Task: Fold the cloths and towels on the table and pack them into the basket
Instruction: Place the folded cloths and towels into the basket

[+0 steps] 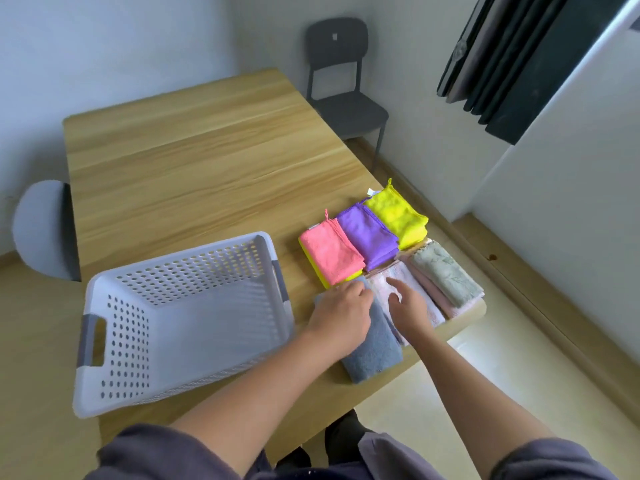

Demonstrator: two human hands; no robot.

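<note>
Head camera: we see our left hand (341, 313) lying on the far end of the grey-blue towel (374, 351), its fingers curled over the edge and gripping it. Our right hand (408, 308) is loosely open just over the pale pink towel (398, 277), forefinger stretched forward; we cannot tell whether it touches. Beyond lie the folded pink cloth (330, 254), purple cloth (367, 237), yellow cloth (396, 216) and grey-green towel (443, 271), side by side near the table's right edge. The white perforated basket (207, 323) sits just to the left on the wooden table (207, 161). A dark chair (346, 98) stands by the white wall, near dark curtains (512, 64). A small white tag (371, 192) on the yellow cloth is unreadable.
</note>
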